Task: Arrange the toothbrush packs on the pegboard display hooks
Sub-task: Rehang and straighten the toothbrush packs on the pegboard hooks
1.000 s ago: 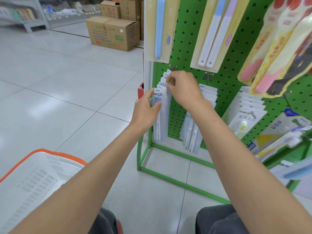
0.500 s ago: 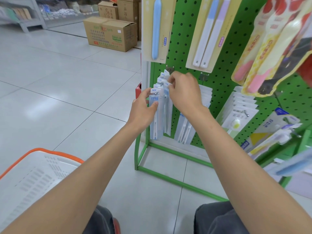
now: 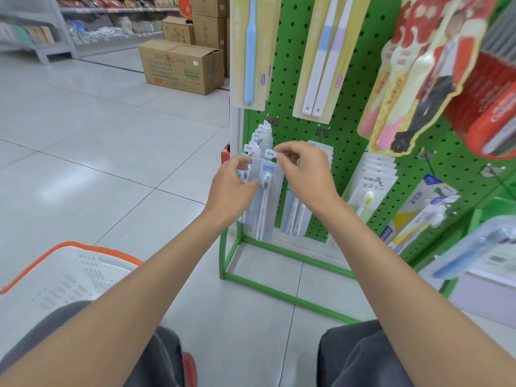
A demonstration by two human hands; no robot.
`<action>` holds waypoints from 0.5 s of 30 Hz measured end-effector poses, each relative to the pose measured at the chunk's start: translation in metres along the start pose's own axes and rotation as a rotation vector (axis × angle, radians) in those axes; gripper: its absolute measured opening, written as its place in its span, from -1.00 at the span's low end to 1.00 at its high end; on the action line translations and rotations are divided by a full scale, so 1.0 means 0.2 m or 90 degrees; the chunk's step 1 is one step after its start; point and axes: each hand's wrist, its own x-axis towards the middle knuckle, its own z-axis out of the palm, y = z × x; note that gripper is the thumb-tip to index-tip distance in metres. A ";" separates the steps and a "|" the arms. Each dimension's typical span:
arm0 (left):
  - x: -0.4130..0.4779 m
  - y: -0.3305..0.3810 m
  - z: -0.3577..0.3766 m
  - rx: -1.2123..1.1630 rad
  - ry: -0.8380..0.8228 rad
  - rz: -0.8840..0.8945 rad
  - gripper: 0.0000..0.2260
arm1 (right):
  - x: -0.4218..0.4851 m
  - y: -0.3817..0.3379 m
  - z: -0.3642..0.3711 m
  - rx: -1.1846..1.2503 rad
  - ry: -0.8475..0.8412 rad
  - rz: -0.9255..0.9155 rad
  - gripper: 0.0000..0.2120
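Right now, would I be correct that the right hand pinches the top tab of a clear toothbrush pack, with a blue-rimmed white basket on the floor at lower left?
Not quite: the white basket has an orange rim, not a blue one, as the head view shows. The rest holds: the right hand pinches the top tab of the clear toothbrush pack, and the basket sits on the floor at lower left.

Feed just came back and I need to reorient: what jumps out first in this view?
Both hands meet low on the green pegboard: the right hand pinches the top tab of a clear toothbrush pack, and the left hand grips its side. A white, orange-rimmed basket sits at lower left.
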 end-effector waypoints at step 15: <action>-0.10 0.09 0.05 -0.106 -0.197 0.006 -0.90 | -0.07 0.05 -0.11 0.172 0.003 0.100 -0.93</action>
